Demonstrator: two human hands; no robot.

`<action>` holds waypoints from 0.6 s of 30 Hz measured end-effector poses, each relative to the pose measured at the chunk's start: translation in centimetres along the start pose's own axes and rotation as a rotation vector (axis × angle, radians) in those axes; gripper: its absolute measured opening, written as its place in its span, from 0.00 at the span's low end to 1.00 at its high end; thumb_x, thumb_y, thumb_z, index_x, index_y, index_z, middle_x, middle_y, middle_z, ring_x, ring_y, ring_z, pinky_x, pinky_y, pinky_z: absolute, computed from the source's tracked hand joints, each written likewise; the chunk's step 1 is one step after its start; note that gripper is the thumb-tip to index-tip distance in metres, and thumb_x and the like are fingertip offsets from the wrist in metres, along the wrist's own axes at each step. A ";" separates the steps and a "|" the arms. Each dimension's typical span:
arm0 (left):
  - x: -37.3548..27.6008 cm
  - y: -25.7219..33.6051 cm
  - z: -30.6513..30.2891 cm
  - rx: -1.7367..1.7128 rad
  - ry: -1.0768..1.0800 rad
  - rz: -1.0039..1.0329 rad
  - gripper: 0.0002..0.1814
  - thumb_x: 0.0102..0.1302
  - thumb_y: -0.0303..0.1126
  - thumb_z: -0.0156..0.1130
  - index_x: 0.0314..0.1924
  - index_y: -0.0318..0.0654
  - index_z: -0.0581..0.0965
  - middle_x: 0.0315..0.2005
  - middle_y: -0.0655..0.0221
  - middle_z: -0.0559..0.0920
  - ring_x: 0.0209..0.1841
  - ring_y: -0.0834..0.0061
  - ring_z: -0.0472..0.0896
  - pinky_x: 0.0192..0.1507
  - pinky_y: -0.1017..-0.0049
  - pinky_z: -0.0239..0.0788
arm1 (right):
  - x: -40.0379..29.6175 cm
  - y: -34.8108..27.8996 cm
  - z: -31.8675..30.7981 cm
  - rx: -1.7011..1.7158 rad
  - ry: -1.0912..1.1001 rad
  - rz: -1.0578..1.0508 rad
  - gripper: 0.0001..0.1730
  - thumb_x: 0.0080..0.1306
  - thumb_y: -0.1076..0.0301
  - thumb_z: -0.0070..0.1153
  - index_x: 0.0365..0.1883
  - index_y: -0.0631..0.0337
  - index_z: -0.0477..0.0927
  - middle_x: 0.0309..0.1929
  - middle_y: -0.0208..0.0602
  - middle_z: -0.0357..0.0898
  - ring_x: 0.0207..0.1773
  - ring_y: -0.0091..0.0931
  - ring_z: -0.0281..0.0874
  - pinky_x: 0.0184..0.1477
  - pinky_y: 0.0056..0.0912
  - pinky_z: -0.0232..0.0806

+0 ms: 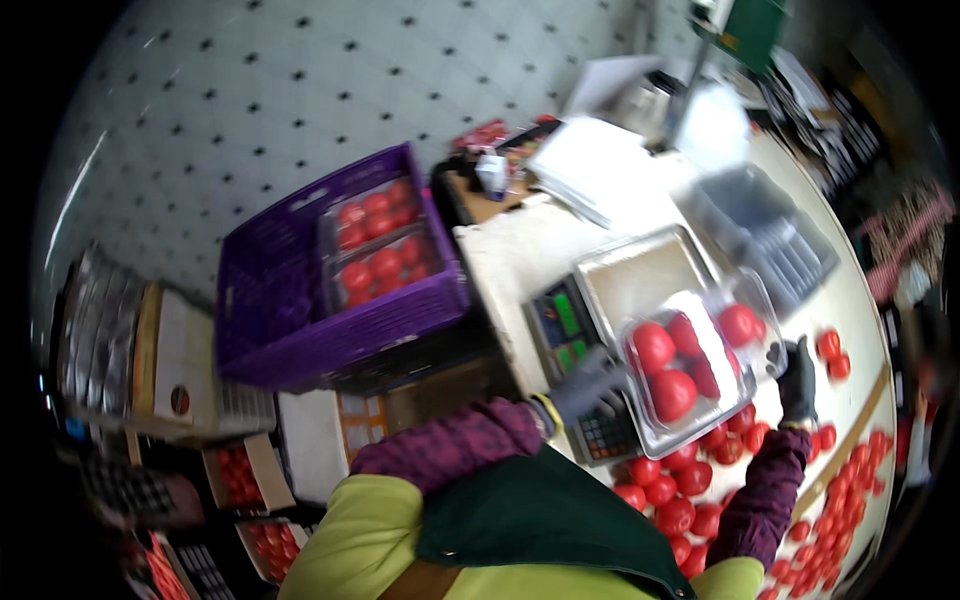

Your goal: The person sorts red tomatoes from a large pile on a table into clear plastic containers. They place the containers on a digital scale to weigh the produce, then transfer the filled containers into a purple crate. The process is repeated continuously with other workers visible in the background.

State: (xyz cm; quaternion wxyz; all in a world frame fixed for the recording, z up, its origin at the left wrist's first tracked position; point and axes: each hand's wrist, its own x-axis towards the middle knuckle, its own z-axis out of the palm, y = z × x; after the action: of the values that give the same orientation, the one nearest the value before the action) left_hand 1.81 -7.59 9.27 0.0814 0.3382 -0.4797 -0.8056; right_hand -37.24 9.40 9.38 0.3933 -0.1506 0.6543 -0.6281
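Observation:
A clear plastic clamshell container (651,439) with several red tomatoes (673,395) in it is held between my two gloved hands, over the front of a digital weighing scale (551,322). My left hand (591,386) grips its left edge, blurred by motion. At the right side, my right hand (796,384) holds the edge of the clear plastic, close to more tomatoes (739,325) under the film. Glare hides part of the plastic, and I cannot tell whether the lid is fully closed. The scale's metal pan (637,274) shows behind the container.
Loose tomatoes (675,516) lie on the white table (499,255) before me, with more at the right. A purple crate (337,337) at the left holds packed tomatoes. Stacked clear trays (765,232) stand behind the scale. Cardboard boxes of tomatoes (240,476) sit lower left.

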 end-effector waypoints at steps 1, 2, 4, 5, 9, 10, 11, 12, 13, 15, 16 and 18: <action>-0.9 0.5 1.1 -0.011 -0.073 -0.078 0.36 0.67 0.48 0.58 0.67 0.39 0.57 0.49 0.62 0.74 0.45 0.76 0.76 0.29 0.78 0.76 | 0.1 -0.3 1.1 0.026 -0.054 0.001 0.24 0.72 0.47 0.44 0.42 0.60 0.79 0.38 0.33 0.82 0.38 0.24 0.78 0.41 0.24 0.69; -1.4 -0.5 1.9 0.027 -0.062 0.013 0.39 0.67 0.49 0.59 0.68 0.39 0.52 0.51 0.60 0.73 0.45 0.75 0.77 0.29 0.77 0.76 | 0.6 0.3 2.0 0.055 -0.112 -0.055 0.24 0.72 0.49 0.44 0.47 0.61 0.78 0.43 0.34 0.81 0.43 0.25 0.78 0.46 0.27 0.69; -2.3 -1.4 2.4 0.089 -0.059 0.148 0.46 0.66 0.50 0.60 0.71 0.40 0.44 0.55 0.56 0.70 0.46 0.73 0.77 0.31 0.76 0.77 | -0.9 -2.0 5.4 0.011 -0.184 -0.075 0.23 0.70 0.54 0.49 0.58 0.58 0.74 0.57 0.34 0.76 0.50 0.28 0.77 0.56 0.32 0.67; -2.7 -0.8 2.5 0.115 -0.090 0.204 0.48 0.65 0.51 0.60 0.72 0.41 0.41 0.58 0.54 0.68 0.48 0.71 0.77 0.31 0.76 0.78 | 1.7 1.1 -1.3 -0.244 -0.137 -0.555 0.21 0.68 0.57 0.52 0.57 0.55 0.73 0.61 0.31 0.71 0.51 0.29 0.76 0.54 0.33 0.69; -3.9 0.6 -0.6 -0.009 -0.090 0.238 0.55 0.64 0.43 0.64 0.73 0.42 0.33 0.58 0.58 0.68 0.53 0.70 0.74 0.39 0.73 0.78 | -8.9 -10.1 14.4 -0.126 -0.501 -0.246 0.27 0.64 0.58 0.54 0.59 0.55 0.65 0.60 0.39 0.70 0.58 0.34 0.74 0.49 0.38 0.75; -2.1 -0.9 -1.6 0.004 0.023 0.504 0.56 0.62 0.35 0.66 0.73 0.43 0.32 0.55 0.60 0.70 0.53 0.71 0.73 0.50 0.70 0.74 | -9.8 -10.5 16.7 -0.123 -0.481 -0.278 0.30 0.64 0.60 0.53 0.63 0.56 0.62 0.60 0.40 0.70 0.58 0.35 0.74 0.49 0.38 0.75; -4.3 3.1 -3.3 -0.143 -0.050 0.485 0.55 0.61 0.29 0.63 0.73 0.42 0.32 0.53 0.61 0.71 0.54 0.70 0.73 0.57 0.67 0.69 | -10.2 -10.7 18.2 -0.122 -0.439 -0.313 0.33 0.64 0.61 0.52 0.67 0.57 0.59 0.60 0.40 0.70 0.59 0.35 0.74 0.50 0.38 0.75; -5.7 6.0 -5.4 -0.255 -0.097 0.448 0.55 0.60 0.25 0.61 0.73 0.44 0.30 0.53 0.60 0.71 0.54 0.70 0.73 0.56 0.67 0.70 | -10.3 -10.6 20.1 -0.076 -0.425 -0.334 0.35 0.65 0.62 0.51 0.68 0.58 0.57 0.60 0.41 0.69 0.59 0.35 0.73 0.50 0.38 0.75; -6.5 8.2 -7.5 -0.338 -0.034 0.492 0.57 0.57 0.25 0.63 0.73 0.45 0.31 0.53 0.62 0.72 0.54 0.72 0.74 0.55 0.70 0.71 | -10.0 -10.2 22.2 -0.024 -0.418 -0.350 0.36 0.65 0.63 0.51 0.70 0.58 0.55 0.61 0.41 0.69 0.59 0.35 0.73 0.51 0.39 0.75; -8.8 12.2 -12.3 -0.533 0.069 0.459 0.56 0.60 0.26 0.63 0.74 0.50 0.32 0.47 0.61 0.76 0.45 0.74 0.80 0.49 0.69 0.75 | -8.9 -8.9 26.7 0.083 -0.398 -0.389 0.39 0.65 0.65 0.50 0.72 0.59 0.51 0.62 0.41 0.68 0.60 0.35 0.72 0.52 0.39 0.74; -9.1 13.0 -15.0 -0.697 0.013 0.676 0.53 0.61 0.27 0.62 0.74 0.51 0.34 0.47 0.62 0.77 0.46 0.76 0.80 0.49 0.69 0.76 | -7.9 -7.4 29.6 0.122 -0.422 -0.443 0.37 0.66 0.66 0.50 0.71 0.60 0.53 0.64 0.44 0.66 0.60 0.38 0.72 0.53 0.41 0.73; -12.1 16.3 -19.2 -0.717 0.129 0.977 0.45 0.63 0.27 0.60 0.73 0.47 0.44 0.53 0.63 0.74 0.53 0.72 0.78 0.51 0.67 0.75 | -8.6 -6.6 36.6 0.244 -0.446 -0.531 0.40 0.65 0.67 0.51 0.72 0.60 0.49 0.68 0.47 0.58 0.63 0.44 0.67 0.56 0.47 0.71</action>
State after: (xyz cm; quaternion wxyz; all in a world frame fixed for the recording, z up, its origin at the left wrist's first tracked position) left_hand 19.79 -24.39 22.48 0.5794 0.0787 -0.2723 -0.7642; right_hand -7.90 -11.48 21.97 0.3648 -0.4005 0.4110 -0.7333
